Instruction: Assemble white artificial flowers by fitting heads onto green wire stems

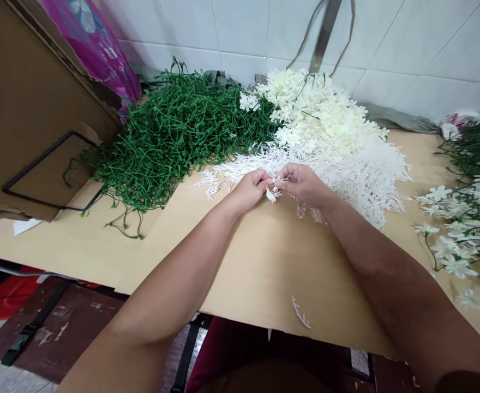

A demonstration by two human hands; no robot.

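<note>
My left hand [250, 191] and my right hand [303, 184] meet over the cardboard, fingertips pinched together. Between them is a small white artificial flower [271, 194], its petals hanging just below my fingers. My left fingers grip it. The right thumb and forefinger pinch at a thin white piece beside it, too small to make out fully. Right behind my hands lies a heap of white plastic sprigs [358, 174]. Cream flower heads [322, 112] are piled beyond it, and a mound of green plastic stems [183, 128] is at the left.
Assembled flowers with green stems [465, 234] lie at the right. One loose white sprig [301, 313] rests near the front edge of the cardboard sheet [240, 273]. A cardboard box [31, 103] and a black wire frame [39, 164] stand at the left. A tiled wall [232, 27] closes the back.
</note>
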